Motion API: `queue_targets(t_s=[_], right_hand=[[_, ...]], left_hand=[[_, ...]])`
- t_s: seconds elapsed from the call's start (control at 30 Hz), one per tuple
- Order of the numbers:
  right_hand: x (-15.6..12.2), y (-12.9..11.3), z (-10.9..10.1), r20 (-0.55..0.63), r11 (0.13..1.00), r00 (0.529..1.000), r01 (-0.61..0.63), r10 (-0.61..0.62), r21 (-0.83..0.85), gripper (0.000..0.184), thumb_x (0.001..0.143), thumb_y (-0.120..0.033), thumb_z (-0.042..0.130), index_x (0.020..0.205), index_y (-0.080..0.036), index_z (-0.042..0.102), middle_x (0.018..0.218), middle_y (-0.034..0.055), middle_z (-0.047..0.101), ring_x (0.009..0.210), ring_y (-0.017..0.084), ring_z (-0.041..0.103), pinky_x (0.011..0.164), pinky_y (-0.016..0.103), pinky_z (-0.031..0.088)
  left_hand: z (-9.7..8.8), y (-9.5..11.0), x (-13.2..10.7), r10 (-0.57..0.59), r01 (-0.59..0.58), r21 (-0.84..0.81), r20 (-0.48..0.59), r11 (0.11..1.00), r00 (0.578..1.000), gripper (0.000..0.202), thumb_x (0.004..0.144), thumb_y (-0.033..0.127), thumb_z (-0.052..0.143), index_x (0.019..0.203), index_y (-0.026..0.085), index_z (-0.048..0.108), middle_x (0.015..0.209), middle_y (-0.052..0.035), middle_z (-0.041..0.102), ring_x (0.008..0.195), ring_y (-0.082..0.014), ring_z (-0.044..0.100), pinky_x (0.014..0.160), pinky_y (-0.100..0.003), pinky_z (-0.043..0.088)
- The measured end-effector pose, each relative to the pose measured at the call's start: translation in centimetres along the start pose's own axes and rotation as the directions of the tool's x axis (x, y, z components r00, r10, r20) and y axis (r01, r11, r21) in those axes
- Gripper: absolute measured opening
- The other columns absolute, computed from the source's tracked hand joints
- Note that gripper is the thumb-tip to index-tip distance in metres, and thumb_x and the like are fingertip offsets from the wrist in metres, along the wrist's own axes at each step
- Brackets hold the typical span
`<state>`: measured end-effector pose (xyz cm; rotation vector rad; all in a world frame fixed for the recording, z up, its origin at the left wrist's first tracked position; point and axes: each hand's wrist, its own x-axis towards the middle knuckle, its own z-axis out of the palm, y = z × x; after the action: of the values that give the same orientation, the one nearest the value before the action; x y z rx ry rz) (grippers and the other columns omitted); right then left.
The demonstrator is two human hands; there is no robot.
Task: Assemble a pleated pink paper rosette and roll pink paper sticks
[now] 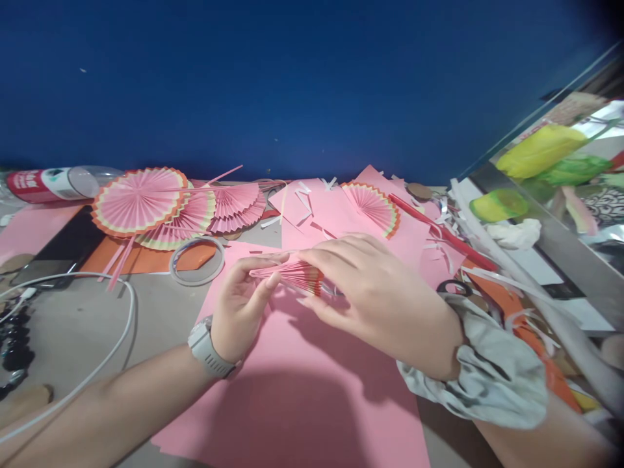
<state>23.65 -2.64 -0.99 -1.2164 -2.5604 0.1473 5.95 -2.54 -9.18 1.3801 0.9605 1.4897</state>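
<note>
Paper fan, pleated pink with an orange-red edge, sits between both hands just above the big pink sheet in the near middle of the table. Our left hand, with a grey watch on the wrist, pinches the fan's left end between thumb and fingertips, the other fingers curled in. Our right hand arches over the right end, fingers nearly closed on top of the pleats. The thumb is hidden beneath, so we cannot tell how firmly it presses. A bunched grey sleeve wraps that wrist.

We judge the fan to be very light and thin. The pleats look springy enough to splay open if let go, and would crush or tear easily under a hard squeeze. The bunched ends, where the folds stack together, look like the safest places to hold it, with the fingers lying flat along the creases rather than across them.

At the far left lie finished fans, overlapping each other, with a ring of tape just near of them. A white cable loops at the left. A plastic bottle lies on its side at the far left edge. Paper scraps and a red stick are scattered at the right.
</note>
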Motion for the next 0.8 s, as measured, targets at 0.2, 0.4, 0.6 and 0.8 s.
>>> queue_targets(t_s=[0.2, 0.4, 0.6, 0.8], right_hand=[[-0.09, -0.1, 0.38, -0.035, 0.999, 0.999, -0.023, 0.021, -0.046, 0.032, 0.087, -0.029, 0.054, 0.115, -0.013, 0.053, 0.11, 0.0102, 0.063, 0.102, 0.025, 0.056, 0.091, 0.043, 0.041], [-0.3, 0.19, 0.34, -0.098, 0.994, 0.99, -0.096, 0.101, 0.051, 0.041, 0.085, -0.025, 0.056, 0.124, -0.019, 0.045, 0.12, 0.0089, 0.059, 0.111, 0.025, 0.054, 0.095, 0.043, 0.042], [-0.2, 0.45, 0.07, 0.004, 0.899, 0.929, -0.359, 0.37, 0.25, 0.036, 0.081, -0.041, 0.06, 0.108, -0.021, 0.051, 0.1, 0.0063, 0.064, 0.087, 0.023, 0.062, 0.072, 0.036, 0.049], [0.11, 0.38, -0.38, 0.102, 0.884, 0.946, -0.325, 0.309, 0.337, 0.012, 0.09, -0.03, 0.047, 0.092, -0.022, 0.055, 0.089, 0.0023, 0.064, 0.075, 0.017, 0.059, 0.064, 0.029, 0.043]], left_hand=[[-0.15, -0.18, 0.07, 0.017, -0.017, -0.005, 0.009, 1.0, 1.0, 0.01, 0.084, 0.019, 0.061, 0.094, 0.02, 0.062, 0.103, -0.0052, 0.069, 0.101, -0.0171, 0.063, 0.086, -0.029, 0.051], [-0.19, -0.44, 0.14, 0.048, -0.047, 0.047, -0.014, 0.998, 0.999, 0.01, 0.082, 0.022, 0.063, 0.091, 0.019, 0.062, 0.095, -0.005, 0.068, 0.092, -0.0174, 0.065, 0.078, -0.029, 0.054], [-0.43, -0.95, -0.02, 0.029, -0.023, 0.08, -0.07, 0.997, 0.997, 0.014, 0.081, 0.022, 0.064, 0.095, 0.021, 0.063, 0.095, -0.0031, 0.066, 0.089, -0.0149, 0.063, 0.077, -0.024, 0.052], [-0.19, -0.93, 0.03, 0.005, -0.002, 0.079, -0.042, 0.997, 0.999, 0.014, 0.083, 0.023, 0.062, 0.096, 0.02, 0.06, 0.095, -0.0041, 0.064, 0.089, -0.0149, 0.062, 0.08, -0.025, 0.05]])
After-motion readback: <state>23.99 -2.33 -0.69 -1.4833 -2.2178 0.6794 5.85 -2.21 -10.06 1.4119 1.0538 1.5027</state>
